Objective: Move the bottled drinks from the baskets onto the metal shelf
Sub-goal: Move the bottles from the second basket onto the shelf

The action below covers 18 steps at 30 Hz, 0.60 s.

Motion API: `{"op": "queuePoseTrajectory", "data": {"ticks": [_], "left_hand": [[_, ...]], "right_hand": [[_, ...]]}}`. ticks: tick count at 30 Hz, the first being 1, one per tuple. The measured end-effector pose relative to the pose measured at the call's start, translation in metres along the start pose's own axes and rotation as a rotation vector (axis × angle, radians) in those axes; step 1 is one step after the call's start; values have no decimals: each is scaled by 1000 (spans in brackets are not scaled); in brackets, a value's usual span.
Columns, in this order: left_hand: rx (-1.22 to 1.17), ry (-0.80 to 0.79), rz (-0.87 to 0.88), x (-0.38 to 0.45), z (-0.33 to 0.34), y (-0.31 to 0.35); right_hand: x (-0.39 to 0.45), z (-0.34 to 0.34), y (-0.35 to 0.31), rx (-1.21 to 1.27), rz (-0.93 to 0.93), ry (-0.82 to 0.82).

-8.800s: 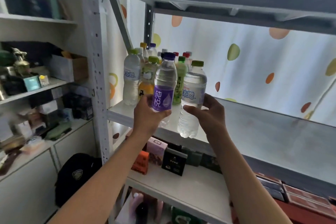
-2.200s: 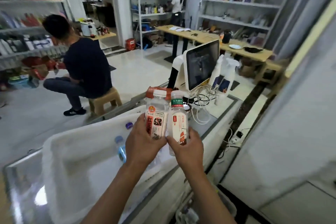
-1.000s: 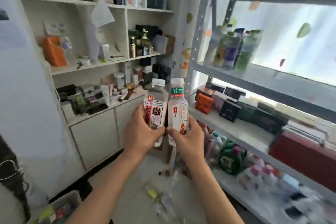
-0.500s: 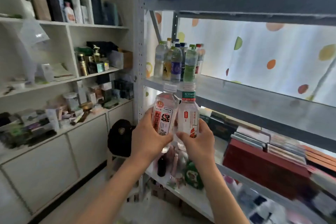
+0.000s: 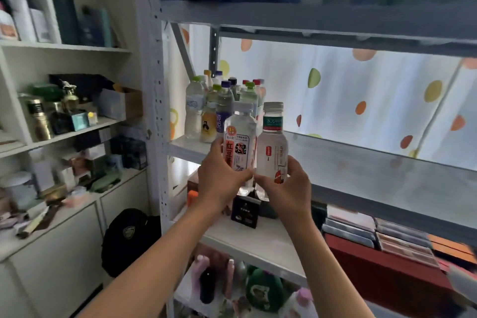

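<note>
left hand (image 5: 219, 178) grips red-label bottle (image 5: 238, 147), fingers curled round its lower half; right hand (image 5: 286, 188) grips green-band bottle (image 5: 272, 147) the same way. both bottles upright, side by side, touching — held in front of the metal shelf (image 5: 361, 162) edge, just right of the bottle cluster (image 5: 219, 106) standing at the shelf's left end. spotted curtain (image 5: 361, 100) behind.

Two bare forearms in view, no sleeves reaching the visible parts. Left hand (image 5: 219, 178) and right hand (image 5: 287, 192): no gloves, rings or wristbands seen. No watch at either wrist. Short fingernails, unpainted where visible.
</note>
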<state>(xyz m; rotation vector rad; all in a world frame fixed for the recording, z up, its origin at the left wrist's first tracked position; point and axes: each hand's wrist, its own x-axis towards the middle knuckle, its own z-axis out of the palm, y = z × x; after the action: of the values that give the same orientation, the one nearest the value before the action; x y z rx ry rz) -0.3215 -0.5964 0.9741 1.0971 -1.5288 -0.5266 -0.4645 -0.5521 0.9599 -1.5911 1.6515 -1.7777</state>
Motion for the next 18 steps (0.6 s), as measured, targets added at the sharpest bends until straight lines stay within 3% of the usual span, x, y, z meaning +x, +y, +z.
{"op": "queuePoseTrajectory", "data": {"ticks": [7, 18], "left_hand": [[-97, -5, 23, 77, 32, -24], [-61, 151, 11, 131, 91, -49]], "right_hand": [[64, 25, 17, -78, -14, 44], [112, 29, 58, -97, 1, 3]]}}
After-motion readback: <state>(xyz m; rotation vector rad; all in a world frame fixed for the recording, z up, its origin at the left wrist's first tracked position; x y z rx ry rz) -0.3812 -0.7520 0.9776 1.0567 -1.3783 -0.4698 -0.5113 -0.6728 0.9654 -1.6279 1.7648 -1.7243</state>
